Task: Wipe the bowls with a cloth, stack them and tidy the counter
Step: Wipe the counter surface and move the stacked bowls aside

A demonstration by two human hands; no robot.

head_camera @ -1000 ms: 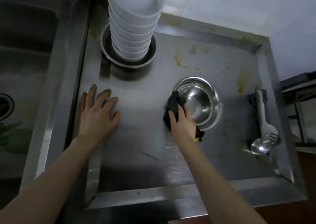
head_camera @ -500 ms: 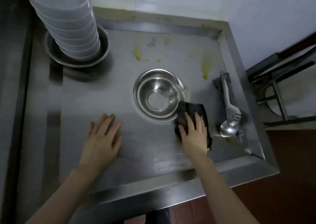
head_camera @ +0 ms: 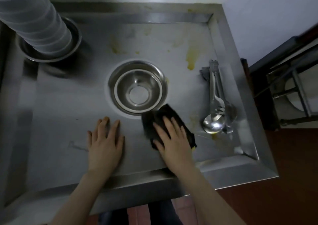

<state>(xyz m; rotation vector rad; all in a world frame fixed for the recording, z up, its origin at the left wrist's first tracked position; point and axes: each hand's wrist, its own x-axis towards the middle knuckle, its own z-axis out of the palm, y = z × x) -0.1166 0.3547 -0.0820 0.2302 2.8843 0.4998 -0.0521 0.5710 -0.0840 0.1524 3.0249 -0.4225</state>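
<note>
A dark cloth [head_camera: 155,121] lies flat on the steel counter [head_camera: 72,114], just in front of a steel bowl [head_camera: 137,87] that stands upright in the middle. My right hand [head_camera: 172,138] presses down on the cloth with straight, spread fingers. To its left, my left hand [head_camera: 105,142] rests flat on the bare counter. A tall stack of white bowls [head_camera: 37,25] stands in a steel bowl [head_camera: 51,52] at the back left.
Steel tongs, a spoon and a fork [head_camera: 216,104] lie along the counter's right side. Yellow stains [head_camera: 190,58] mark the back of the counter. A raised rim [head_camera: 240,175] runs round it. A dark metal frame [head_camera: 292,80] stands to the right.
My right hand has slid the cloth from the bowl's right side back leftward to its front edge. My left hand stays flat on the counter. The camera has shifted to the right.
</note>
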